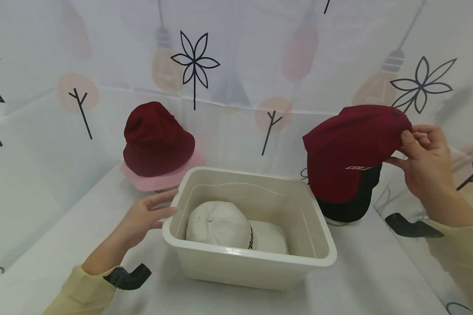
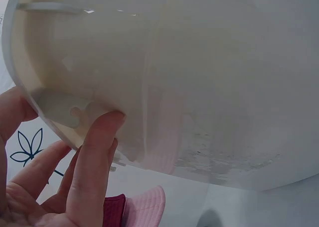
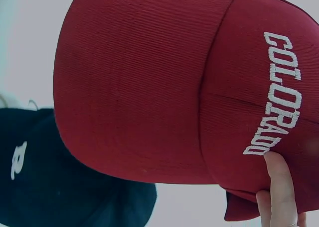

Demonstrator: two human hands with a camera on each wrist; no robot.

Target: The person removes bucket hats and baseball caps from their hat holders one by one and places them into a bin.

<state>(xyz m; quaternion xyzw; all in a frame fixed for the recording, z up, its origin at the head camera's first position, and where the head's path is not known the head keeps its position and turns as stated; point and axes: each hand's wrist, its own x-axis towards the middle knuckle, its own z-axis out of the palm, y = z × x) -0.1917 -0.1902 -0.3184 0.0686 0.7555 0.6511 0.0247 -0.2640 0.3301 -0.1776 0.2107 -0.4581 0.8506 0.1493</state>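
Observation:
My right hand (image 1: 429, 162) pinches a dark red baseball cap (image 1: 335, 148) at its right edge, with the thumb on the near side. In the right wrist view white COLORADO lettering (image 3: 281, 87) runs across that cap's front, and a fingertip lies at the last letter. My left hand (image 1: 139, 221) is at the left end of a cream plastic bin (image 1: 252, 271), its fingers extended just under the rim. In the left wrist view those fingers (image 2: 99, 137) touch the bin's outer wall. Inside the bin lies a white baseball cap (image 1: 218, 223), brim to the right.
A black cap (image 1: 351, 210) sits behind the bin's right side, partly hidden by the red one. At the back left, a dark red bucket hat (image 1: 157, 140) rests on a pink brim (image 1: 169, 178). A white printed cloth (image 1: 232, 78) hangs behind the white-covered table (image 1: 82, 223).

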